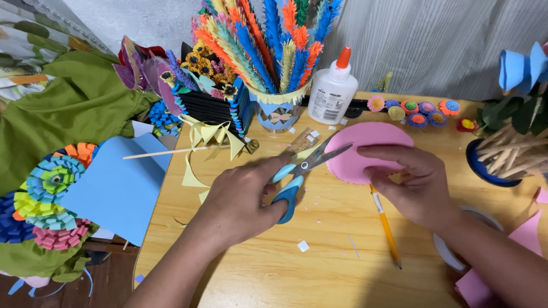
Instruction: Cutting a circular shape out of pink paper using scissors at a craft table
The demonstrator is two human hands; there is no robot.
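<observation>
Blue plastic handles fill the curl of your left hand (242,197): its fingers are closed through the loops of the blue-handled scissors (302,171), whose steel blades stand parted, their tips just reaching the near-left edge of the round pink foam disc (365,149). Your right hand (414,185) pinches that disc, fingers laid flat over its lower right part and thumb beneath, holding it slightly above the light wooden tabletop (285,268). The disc's lower edge, close to the blades, looks scalloped.

Just under your right fingers a yellow pencil (385,225) lies on the wood, running toward you. Small white paper scraps (303,246) dot the wood below the scissors. Beyond your left knuckles a thin wooden stick (171,152) lies beside a curling yellow paper strip (211,137), and further left rests a light blue paper sheet (123,188).

Past the blade tips stands a white glue bottle with an orange cap (334,91), next to a cup of bright fringed paper stems (279,51). Beyond your right fingers a row of small coloured paper flowers (416,109) lines the table's far edge, and to the right sits a dark blue pot of wooden sticks (505,154).
</observation>
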